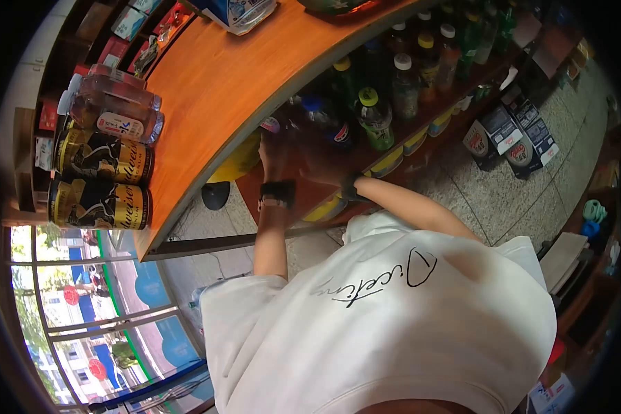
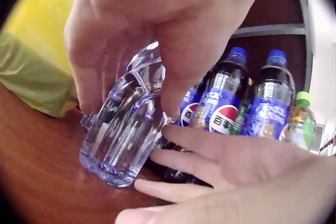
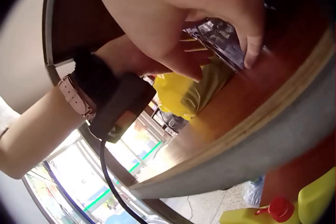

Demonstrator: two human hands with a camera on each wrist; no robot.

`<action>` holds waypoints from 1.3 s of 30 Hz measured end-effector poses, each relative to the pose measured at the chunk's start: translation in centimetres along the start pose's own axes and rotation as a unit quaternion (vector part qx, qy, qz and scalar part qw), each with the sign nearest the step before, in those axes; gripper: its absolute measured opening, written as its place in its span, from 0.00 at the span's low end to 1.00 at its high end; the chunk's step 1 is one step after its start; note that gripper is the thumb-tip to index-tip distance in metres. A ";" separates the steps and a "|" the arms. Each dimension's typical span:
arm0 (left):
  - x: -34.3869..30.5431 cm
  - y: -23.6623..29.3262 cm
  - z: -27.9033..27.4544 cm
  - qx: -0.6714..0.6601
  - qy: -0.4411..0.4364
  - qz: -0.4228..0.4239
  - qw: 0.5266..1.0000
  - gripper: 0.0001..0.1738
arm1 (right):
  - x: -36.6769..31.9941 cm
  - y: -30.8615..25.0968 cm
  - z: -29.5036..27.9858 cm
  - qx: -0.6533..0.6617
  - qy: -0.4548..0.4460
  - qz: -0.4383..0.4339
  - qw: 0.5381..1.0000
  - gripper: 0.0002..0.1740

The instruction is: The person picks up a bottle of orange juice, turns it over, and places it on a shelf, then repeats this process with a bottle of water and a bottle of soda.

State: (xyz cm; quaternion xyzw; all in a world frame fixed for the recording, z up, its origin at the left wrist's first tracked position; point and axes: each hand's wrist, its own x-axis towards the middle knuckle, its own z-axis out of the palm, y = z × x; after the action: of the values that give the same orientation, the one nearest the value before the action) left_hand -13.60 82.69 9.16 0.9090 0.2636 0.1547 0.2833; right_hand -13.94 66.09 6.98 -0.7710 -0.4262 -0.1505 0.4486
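Note:
In the left wrist view, my left hand (image 2: 152, 19) reaches down from the top and grips a clear plastic bottle (image 2: 126, 134), fingers on one side and thumb on the other. From the right, my right hand (image 2: 231, 163) stretches fairly straight fingers toward the bottle's side; whether they touch it is unclear. The right wrist view has my right hand (image 3: 194, 3) arched over clear plastic (image 3: 220, 40), with my left hand (image 3: 131, 58) behind. Both the left hand (image 1: 271, 159) and the blurred right hand (image 1: 328, 169) are low in the shelf in the head view.
Cola bottles with blue caps (image 2: 220, 98) stand beside the hands, and a yellow bag (image 2: 39, 50) lies at the other side. Above the shelf runs an orange counter (image 1: 214, 83) carrying cans (image 1: 103, 203) and bottles. Cartons (image 1: 514, 141) sit on the floor.

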 end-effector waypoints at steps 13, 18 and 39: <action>2.0 -2.7 -0.4 0.143 -0.108 0.059 0.982 0.29 | 2.7 -0.1 0.9 -0.039 -0.062 0.044 0.996 0.32; -2.9 -4.0 -0.2 0.022 -0.076 0.097 0.992 0.24 | -0.5 -1.5 -0.3 0.022 -0.168 0.087 0.982 0.27; -31.4 6.9 12.3 0.039 -0.693 0.266 0.668 0.36 | -38.7 -4.7 -20.1 -0.031 -0.042 0.506 0.861 0.20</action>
State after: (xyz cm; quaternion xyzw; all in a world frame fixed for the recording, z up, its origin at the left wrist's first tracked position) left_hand -31.12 54.77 -0.60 0.7961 -0.2564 -0.4616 0.2956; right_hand -37.54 30.46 -3.07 -0.8996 0.0085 0.1169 0.4206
